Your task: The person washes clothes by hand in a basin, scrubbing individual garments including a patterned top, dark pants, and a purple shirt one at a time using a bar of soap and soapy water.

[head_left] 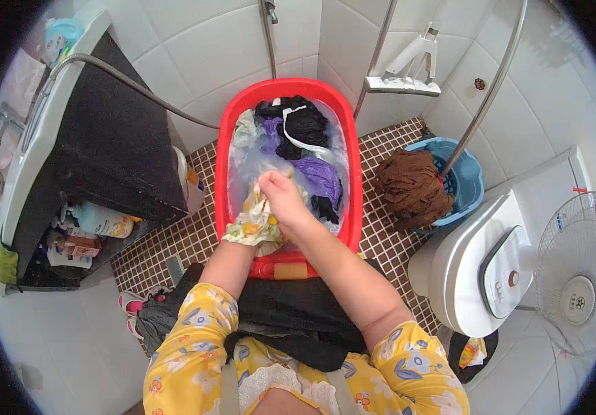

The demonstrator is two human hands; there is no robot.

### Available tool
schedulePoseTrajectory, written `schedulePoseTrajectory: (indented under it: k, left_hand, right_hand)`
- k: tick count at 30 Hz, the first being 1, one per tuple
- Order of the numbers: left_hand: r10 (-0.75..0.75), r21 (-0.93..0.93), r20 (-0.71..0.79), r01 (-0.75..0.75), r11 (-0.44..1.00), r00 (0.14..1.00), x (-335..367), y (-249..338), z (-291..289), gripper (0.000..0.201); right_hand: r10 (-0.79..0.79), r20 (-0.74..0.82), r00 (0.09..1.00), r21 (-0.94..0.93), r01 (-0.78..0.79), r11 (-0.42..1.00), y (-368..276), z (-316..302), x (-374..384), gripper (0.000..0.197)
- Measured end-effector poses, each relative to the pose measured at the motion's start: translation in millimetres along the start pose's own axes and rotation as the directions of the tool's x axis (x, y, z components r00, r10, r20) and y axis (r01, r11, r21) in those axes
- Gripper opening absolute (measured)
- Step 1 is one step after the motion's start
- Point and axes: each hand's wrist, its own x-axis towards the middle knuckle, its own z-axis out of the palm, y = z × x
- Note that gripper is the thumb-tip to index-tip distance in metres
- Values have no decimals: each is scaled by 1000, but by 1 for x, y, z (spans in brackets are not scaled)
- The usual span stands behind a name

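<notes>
A red tub [357, 159] of cloudy, sudsy water stands on the floor in front of me. At its near left side I have a wet, pale garment [251, 227] with yellow and green print. My right hand [282, 197] is closed on this garment, its fingers curled over the cloth. The garment wraps over my left hand and hides its fingers; only my left forearm [235, 261] shows below it. Beyond my hands soak a purple garment [318, 177], black clothes [306, 126] with a white strap [296, 138], and a pale green cloth [246, 128].
A washboard [289, 270] shows at the tub's near end. Right of the tub is a blue mop bucket [465, 166] with a brown mop [414, 187]. A toilet [481, 270] and fan [578, 277] stand farther right. A black-sided cabinet [104, 152] with bottles stands left.
</notes>
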Motion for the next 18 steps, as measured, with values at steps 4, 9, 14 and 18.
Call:
schedulePoseTrajectory:
  k: [4, 9, 14, 18]
  left_hand:
    - [83, 33, -69, -81, 996, 994, -10, 14, -8, 50]
    - [174, 68, -152, -166, 984, 973, -38, 28, -20, 51]
    - [310, 153, -225, -281, 948, 924, 28, 49, -25, 52]
    - [394, 204, -273, -347, 915, 878, 23, 20, -30, 53]
  right_hand:
    - [204, 313, 927, 205, -276, 939, -24, 9, -19, 13]
    - [366, 684, 631, -46, -464, 885, -45, 7, -37, 10]
    - [285, 153, 946, -493, -177, 852, -12, 6, -24, 22]
    - [-5, -11, 1000, -715, -4, 699, -4, 2, -15, 27]
